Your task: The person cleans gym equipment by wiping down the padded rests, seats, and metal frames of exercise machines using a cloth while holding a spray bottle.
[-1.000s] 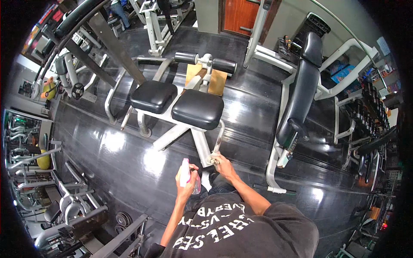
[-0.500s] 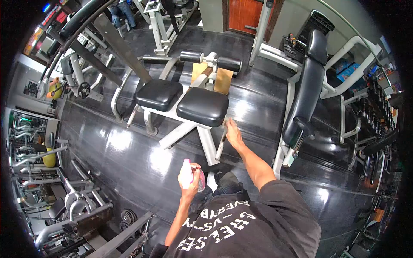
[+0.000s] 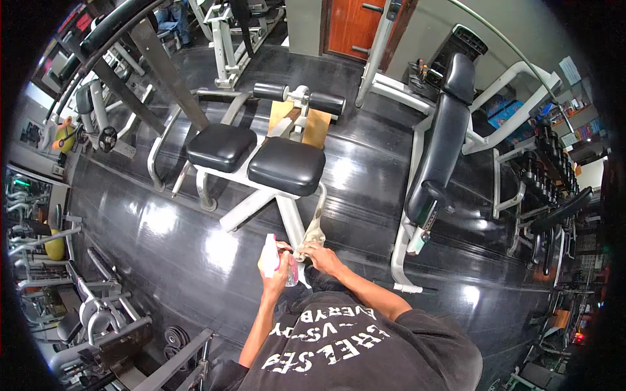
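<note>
My left hand (image 3: pixel 276 266) is wrapped round a white and pink spray bottle (image 3: pixel 270 254), its clear lower part showing beside my fingers. Close to its right, my right hand (image 3: pixel 319 257) grips a pale cloth (image 3: pixel 314 233) near the lower end of the bench's white frame (image 3: pixel 289 218). Part of the cloth sticks up past my fingers, next to the curved side handle. Above both hands is the bench's right black seat pad (image 3: pixel 287 165), with the left black pad (image 3: pixel 222 147) beside it.
A tall padded bench (image 3: pixel 440 150) stands to the right, with a dumbbell rack (image 3: pixel 548 169) beyond. Weight plates (image 3: pixel 176 337) and machine frames are at the lower left. A red door (image 3: pixel 352 27) is at the back. Part of a seated person (image 3: pixel 174 23) shows at the upper left.
From beside the right seat pad, my right hand has come down and left to the lower frame, close to my left hand. The bottle has stayed in my left hand. The view has shifted slightly.
</note>
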A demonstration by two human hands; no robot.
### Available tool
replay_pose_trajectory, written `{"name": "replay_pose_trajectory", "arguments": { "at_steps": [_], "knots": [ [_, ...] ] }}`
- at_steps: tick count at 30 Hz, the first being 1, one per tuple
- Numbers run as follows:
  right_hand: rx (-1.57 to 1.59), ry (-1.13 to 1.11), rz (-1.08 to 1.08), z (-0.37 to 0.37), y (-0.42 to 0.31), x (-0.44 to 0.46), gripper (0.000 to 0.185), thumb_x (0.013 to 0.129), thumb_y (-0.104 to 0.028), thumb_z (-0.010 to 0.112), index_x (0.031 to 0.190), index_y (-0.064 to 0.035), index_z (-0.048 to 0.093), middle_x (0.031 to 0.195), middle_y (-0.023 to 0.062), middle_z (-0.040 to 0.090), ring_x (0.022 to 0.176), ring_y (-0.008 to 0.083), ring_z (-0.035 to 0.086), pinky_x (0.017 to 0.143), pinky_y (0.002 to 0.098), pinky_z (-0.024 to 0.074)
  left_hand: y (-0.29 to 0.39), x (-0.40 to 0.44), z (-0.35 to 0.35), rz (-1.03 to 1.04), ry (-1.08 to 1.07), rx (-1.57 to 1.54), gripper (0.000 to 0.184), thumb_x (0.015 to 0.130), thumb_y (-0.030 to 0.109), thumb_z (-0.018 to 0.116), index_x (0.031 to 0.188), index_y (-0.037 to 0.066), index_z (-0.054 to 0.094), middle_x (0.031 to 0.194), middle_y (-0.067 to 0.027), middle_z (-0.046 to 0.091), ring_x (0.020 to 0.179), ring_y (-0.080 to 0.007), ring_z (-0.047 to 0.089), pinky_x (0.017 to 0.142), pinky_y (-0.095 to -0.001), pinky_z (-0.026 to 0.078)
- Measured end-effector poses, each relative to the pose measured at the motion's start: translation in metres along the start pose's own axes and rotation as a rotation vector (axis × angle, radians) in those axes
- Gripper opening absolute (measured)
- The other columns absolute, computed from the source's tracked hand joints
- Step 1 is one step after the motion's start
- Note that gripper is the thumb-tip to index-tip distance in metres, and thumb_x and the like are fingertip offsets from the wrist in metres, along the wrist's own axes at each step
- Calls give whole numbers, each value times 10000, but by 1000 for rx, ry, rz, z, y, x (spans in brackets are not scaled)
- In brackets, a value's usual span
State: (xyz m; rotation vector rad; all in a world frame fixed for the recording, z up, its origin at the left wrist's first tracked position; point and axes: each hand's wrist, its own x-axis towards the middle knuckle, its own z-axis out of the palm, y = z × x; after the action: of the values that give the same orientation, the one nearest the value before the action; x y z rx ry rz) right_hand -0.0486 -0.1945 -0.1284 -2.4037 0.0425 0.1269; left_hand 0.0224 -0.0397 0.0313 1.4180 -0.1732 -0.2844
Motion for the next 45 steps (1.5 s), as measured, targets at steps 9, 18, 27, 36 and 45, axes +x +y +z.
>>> {"name": "replay_pose_trajectory", "arguments": {
  "at_steps": [9, 18, 27, 36, 45],
  "knots": [
    [1291, -34, 472, -24, -20, 10, 356, 931, -205, 564, 1237, -24, 547, 1114, 68, 635, 1010, 174, 611, 864, 323, 499, 13, 2, -18, 126, -10, 44, 177, 869, -62, 527, 1038, -11, 510, 955, -119, 575, 639, -93, 538, 589, -244, 473],
    [1716, -40, 525, -87, -86, 54, 376, 886, -244, 597, 1214, -78, 521, 1093, 63, 612, 1009, 193, 613, 858, 369, 517, 16, -13, -56, -50, -71, -8, 186, 849, -74, 525, 1025, -16, 542, 911, -95, 603, 615, -99, 547, 574, -253, 472],
    [1537, -60, 279, -62, -171, 108, 445, 881, -186, 636, 1286, -100, 472, 1202, 48, 576, 1085, 170, 569, 915, 335, 478, 58, -5, -95, -101, -537, -17, 214, 858, 7, 581, 1070, 2, 560, 899, -62, 630, 596, -86, 556, 567, -236, 481],
    [444, -341, -373, -31, -311, 150, 359, 902, -145, 553, 1252, -77, 505, 1162, 135, 602, 993, 258, 622, 859, 360, 482, 81, -1, -177, -177, -799, -124, 494, 897, 52, 595, 1359, 60, 419, 1002, -89, 621, 640, -102, 558, 602, -245, 494],
    [-82, -304, -455, 31, -389, 167, 305, 888, -219, 557, 1180, -132, 534, 1096, 119, 583, 981, 326, 604, 785, 438, 504, 116, -29, -272, -165, -576, -48, 148, 872, 20, 584, 1005, 3, 521, 904, -121, 641, 613, -119, 565, 618, -260, 504]
  ]
}}
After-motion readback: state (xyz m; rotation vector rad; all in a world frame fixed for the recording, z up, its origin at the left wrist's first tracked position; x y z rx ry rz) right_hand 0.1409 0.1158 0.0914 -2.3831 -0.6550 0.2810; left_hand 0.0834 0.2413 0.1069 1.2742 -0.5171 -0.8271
